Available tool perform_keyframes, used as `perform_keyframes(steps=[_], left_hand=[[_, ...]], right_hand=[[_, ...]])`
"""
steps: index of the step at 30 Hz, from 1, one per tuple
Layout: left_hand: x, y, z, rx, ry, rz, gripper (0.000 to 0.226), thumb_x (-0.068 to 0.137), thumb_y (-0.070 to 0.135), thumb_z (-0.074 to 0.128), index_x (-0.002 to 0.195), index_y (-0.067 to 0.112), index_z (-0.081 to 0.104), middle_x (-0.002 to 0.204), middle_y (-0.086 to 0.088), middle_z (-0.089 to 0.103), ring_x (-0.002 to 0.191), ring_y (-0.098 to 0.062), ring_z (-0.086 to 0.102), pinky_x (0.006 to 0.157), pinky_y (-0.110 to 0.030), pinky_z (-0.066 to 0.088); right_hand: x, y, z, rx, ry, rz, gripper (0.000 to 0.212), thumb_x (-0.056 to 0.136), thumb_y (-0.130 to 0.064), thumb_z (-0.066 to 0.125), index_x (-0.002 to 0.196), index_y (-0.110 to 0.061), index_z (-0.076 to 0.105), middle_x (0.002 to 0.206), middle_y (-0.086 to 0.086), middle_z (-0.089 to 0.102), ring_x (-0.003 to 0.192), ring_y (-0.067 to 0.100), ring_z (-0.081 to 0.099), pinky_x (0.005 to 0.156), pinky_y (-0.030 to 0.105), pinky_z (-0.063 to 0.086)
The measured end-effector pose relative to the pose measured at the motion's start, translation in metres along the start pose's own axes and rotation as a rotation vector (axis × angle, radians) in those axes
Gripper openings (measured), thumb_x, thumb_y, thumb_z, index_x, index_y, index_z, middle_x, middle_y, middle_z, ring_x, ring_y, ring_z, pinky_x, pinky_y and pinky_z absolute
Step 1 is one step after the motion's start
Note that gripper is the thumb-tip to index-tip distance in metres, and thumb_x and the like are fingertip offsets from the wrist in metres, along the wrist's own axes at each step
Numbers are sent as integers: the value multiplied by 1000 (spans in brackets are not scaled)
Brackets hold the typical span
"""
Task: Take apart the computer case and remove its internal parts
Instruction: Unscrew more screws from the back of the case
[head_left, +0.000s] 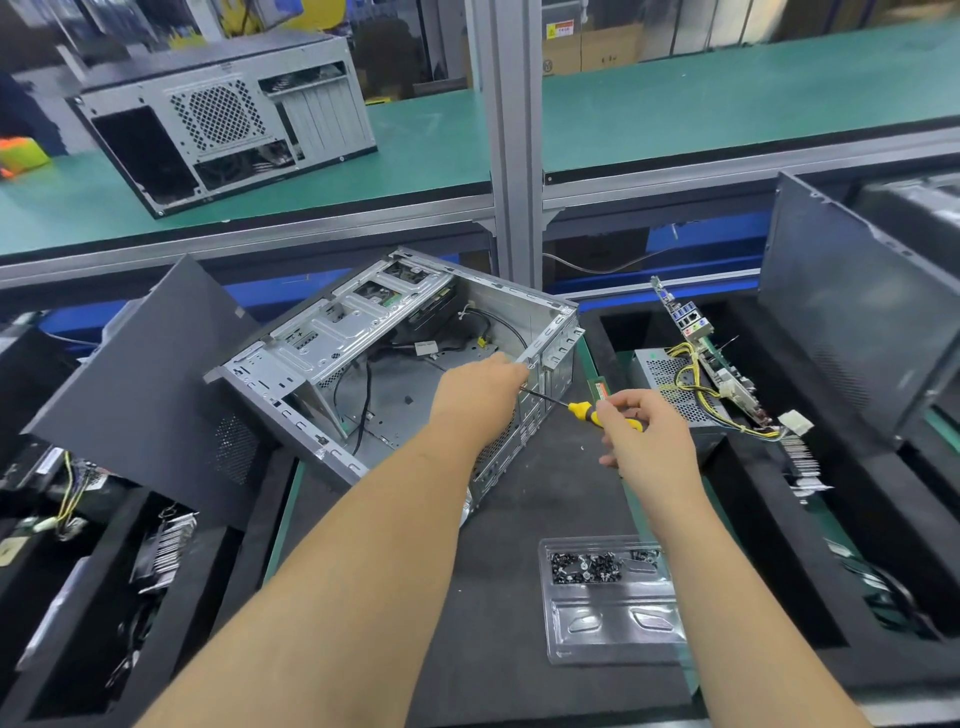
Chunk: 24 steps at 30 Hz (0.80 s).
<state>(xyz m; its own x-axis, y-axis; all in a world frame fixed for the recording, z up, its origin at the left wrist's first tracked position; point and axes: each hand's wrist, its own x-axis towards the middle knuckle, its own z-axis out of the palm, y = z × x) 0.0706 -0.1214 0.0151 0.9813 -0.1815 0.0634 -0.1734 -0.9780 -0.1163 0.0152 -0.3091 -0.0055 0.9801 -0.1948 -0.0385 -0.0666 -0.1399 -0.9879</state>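
Right hand (647, 441): fingers curled round the yellow screwdriver (587, 410).
Left hand (480, 392): rested on the computer case (395, 364) rim (finger grip unclear).
Done: side panel (140, 384) off; motherboard (711, 364) and power supply (675, 389) out.
Left: cables (363, 395) and drive cage (343, 327) inside.

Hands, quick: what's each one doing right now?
Left hand: on the computer case rim; grip cannot be told.
Right hand: holding the screwdriver.
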Motion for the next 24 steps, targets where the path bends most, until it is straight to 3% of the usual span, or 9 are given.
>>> perform_keyframes(steps=[3, 5, 9, 11, 16, 20, 22, 24], left_hand=[[1, -1, -5, 87, -17, 66, 30, 94, 3, 56, 119, 20, 57, 105, -3, 49, 71, -29, 49, 59, -36, 37], [1, 0, -6, 99, -15, 86, 32, 91, 1, 59, 117, 19, 57, 101, -3, 46, 70, -28, 48, 58, -36, 36], [2, -1, -3, 108, 23, 80, 26, 97, 5, 55, 119, 20, 55, 107, -4, 52, 69, -28, 47, 56, -36, 34], [3, -1, 1, 98, 53, 70, 22, 100, 9, 53, 118, 21, 55, 103, -3, 50, 70, -28, 52, 55, -36, 33], [5, -2, 8, 63, 93, 66, 19, 100, 12, 54, 118, 22, 55, 95, 1, 41, 74, -28, 59, 54, -35, 34], [5, -2, 12, 42, 120, 52, 21, 99, 11, 55, 117, 22, 55, 92, 2, 35, 69, -26, 50, 54, -34, 32], [4, -2, 13, 41, 127, 49, 20, 100, 12, 54, 117, 22, 54, 93, 1, 38, 69, -25, 48, 53, -35, 31], [4, -2, 14, 44, 127, 49, 19, 100, 13, 53, 118, 22, 53, 99, -1, 47, 73, -28, 54, 54, -35, 30]], right_hand=[[1, 3, -1, -71, -30, 73, 26, 101, -34, 48, 87, -17, 61, 73, 4, 63, 49, 15, 58, 48, 32, 52], [0, 4, -1, -84, -20, 57, 24, 101, -30, 47, 90, -17, 64, 66, 4, 62, 47, 12, 56, 47, 29, 48], [-1, 3, 0, -96, 7, -60, 13, 95, -23, 59, 85, -30, 63, 84, -9, 67, 79, 19, 65, 72, 40, 55], [-2, 0, -2, -84, 9, -91, 12, 91, -21, 65, 86, -32, 63, 93, -11, 65, 88, 23, 64, 77, 44, 56], [-3, 0, -3, -19, -13, -106, 29, 86, -7, 68, 91, -35, 63, 87, -8, 60, 73, 21, 60, 73, 41, 57], [-1, 0, -2, 22, -36, 48, 5, 95, -30, 61, 91, -27, 63, 87, 0, 63, 65, 16, 62, 53, 30, 55], [1, 3, -1, -6, -43, 115, 21, 100, -29, 48, 92, -18, 64, 74, 4, 64, 50, 13, 58, 46, 29, 50], [0, 4, -1, -42, -37, 101, 23, 100, -24, 46, 91, -17, 66, 62, 4, 60, 43, 11, 52, 46, 29, 47]])
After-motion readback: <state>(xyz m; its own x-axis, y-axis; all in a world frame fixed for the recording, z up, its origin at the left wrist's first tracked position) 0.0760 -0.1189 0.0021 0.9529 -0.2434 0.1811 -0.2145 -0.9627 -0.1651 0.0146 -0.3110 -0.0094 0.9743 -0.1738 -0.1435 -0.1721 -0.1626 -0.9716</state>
